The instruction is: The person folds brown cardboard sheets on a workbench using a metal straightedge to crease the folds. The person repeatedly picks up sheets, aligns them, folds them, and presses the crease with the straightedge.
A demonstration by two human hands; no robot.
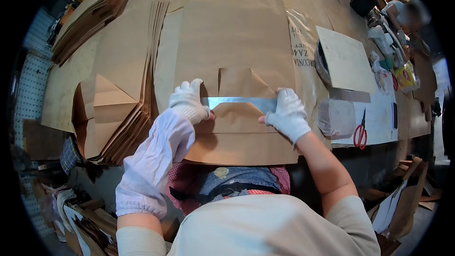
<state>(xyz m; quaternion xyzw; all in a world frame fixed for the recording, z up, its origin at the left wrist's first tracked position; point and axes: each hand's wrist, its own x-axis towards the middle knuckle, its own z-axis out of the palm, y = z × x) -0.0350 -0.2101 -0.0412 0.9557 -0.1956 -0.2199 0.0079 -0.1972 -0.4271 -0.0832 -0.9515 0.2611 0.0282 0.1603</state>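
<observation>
A large brown kraft paper bag (237,38) lies lengthwise in front of me, its near end partly folded into slanted flaps (239,114). Across that fold runs a flat, shiny metal strip (244,101). My left hand (188,100), in a white knit glove whose thumb tip is bare, grips the strip's left end along with the paper edge. At the opposite end my right hand (289,114), gloved the same way, closes on the strip with its thumb on the folded paper. Both hands partly hide the strip's ends.
A stack of brown paper bags (121,95) with opened ends fills the left, another stack (90,19) behind it. To the right are a pale board (346,59), a plastic-wrapped block (336,117) and red-handled scissors (360,135). Another person (410,16) is at the far right.
</observation>
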